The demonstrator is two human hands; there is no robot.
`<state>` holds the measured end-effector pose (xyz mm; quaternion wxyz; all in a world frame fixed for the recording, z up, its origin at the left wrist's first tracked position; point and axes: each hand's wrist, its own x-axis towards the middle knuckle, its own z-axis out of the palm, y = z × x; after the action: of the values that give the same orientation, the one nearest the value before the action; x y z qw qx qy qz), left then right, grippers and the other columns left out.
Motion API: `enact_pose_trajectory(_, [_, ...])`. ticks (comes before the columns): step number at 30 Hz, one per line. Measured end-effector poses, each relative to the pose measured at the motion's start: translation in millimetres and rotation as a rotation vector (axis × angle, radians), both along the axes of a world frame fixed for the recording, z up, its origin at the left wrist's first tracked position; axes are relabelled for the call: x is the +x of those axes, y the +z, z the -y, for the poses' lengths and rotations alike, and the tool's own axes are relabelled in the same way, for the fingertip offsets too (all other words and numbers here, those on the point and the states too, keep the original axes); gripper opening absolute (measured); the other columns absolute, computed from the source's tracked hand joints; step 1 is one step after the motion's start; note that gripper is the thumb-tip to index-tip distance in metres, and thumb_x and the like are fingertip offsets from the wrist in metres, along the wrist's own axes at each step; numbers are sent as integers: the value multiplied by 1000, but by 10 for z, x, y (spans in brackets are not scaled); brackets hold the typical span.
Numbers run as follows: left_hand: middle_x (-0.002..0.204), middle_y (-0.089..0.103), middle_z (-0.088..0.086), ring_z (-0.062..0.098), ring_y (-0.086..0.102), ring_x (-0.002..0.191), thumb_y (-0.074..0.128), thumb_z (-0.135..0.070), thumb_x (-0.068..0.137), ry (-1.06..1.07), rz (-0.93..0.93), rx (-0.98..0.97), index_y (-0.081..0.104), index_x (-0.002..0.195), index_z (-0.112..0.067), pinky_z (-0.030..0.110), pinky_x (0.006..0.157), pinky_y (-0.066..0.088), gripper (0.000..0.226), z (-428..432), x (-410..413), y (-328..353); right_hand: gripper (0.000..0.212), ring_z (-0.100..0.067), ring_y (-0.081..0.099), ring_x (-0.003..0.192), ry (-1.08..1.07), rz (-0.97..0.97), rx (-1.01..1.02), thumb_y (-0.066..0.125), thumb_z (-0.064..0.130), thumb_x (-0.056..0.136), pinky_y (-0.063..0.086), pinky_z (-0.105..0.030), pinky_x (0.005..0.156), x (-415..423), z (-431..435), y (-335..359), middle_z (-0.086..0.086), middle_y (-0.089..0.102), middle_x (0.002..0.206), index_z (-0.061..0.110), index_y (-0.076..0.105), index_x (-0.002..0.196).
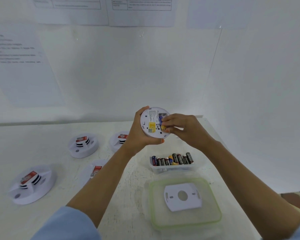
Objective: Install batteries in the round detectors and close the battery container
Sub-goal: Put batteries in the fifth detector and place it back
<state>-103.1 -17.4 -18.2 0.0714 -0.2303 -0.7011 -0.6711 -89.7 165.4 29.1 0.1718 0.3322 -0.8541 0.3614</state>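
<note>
The clear plastic battery box (163,170) sits open at five o'clock. My left hand (138,135) curls round the round white plastic detector (151,121), held up. My right hand (183,129) pinches a blue-and-yellow battery (163,127); I'd press it in flat.

White table (41,220) against white walls (145,75) bearing printed sheets (17,66)
</note>
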Motion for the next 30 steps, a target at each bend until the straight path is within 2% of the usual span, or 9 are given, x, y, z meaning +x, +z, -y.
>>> enact_pose_trajectory(3, [126,43,-5,-2,52,109,82,-4,48,-15,6,-26,29,130,-24,22,80,53,100,4,8,10,21,-16,61,95,-12,44,9,69,2,77,51,-21,85,6,-7,35,-8,67,102,3,71,98])
enact_pose_trajectory(6, [128,44,-3,7,51,114,85,-17,44,-18,15,-39,30,131,-25,30,83,55,103,12,16,6,21,-16,53,91,-79,44,11,77,13,70,44,-36,86,-18,-18,54,4,59,98,19,74,89])
enact_pose_trajectory(12, [127,45,-4,6,53,112,82,0,48,-38,24,-50,30,132,-23,28,80,55,101,-3,-9,61,40,-17,50,115,-26,379,-144,81,3,62,45,-35,97,-109,-28,169,0,51,120,29,67,89])
enact_pose_trajectory(17, [124,46,-5,11,52,112,82,-1,47,-55,7,-92,30,132,-23,33,81,56,102,-26,0,71,35,-28,57,107,-7,458,-169,81,-6,58,53,-39,88,-171,-28,173,-6,56,108,16,67,80])
enact_pose_trajectory(21, [128,45,-3,10,52,115,84,-8,45,-38,29,-57,30,132,-24,33,83,55,104,3,-33,29,30,-19,61,97,87,521,-214,76,-5,66,55,-28,83,-237,-13,182,-1,61,103,13,67,87])
enact_pose_trajectory(24, [131,43,0,13,49,119,84,-2,45,-39,55,-53,30,133,-24,33,84,54,105,57,-70,0,20,-11,62,87,-56,568,-370,64,2,82,49,-23,83,-396,-108,184,-5,67,107,17,66,95])
enact_pose_trajectory(25, [132,43,0,13,48,120,83,2,46,-40,62,-50,30,133,-24,32,83,54,104,75,-79,-5,19,-10,59,82,-170,498,-307,62,5,85,45,-21,82,-476,-161,180,-5,67,110,19,67,96])
enact_pose_trajectory(27, [132,42,0,14,47,120,80,6,47,-51,68,-44,30,132,-25,29,81,54,103,100,-92,-3,18,-9,57,82,-399,345,168,61,14,87,40,-27,86,-660,-256,126,-2,65,114,22,67,102])
enact_pose_trajectory(30, [129,44,-4,12,48,119,80,6,48,-52,69,-63,31,131,-26,28,82,54,102,103,-131,7,31,-16,48,114,-480,282,874,62,36,85,29,-33,99,-788,-170,-11,4,57,121,23,62,112])
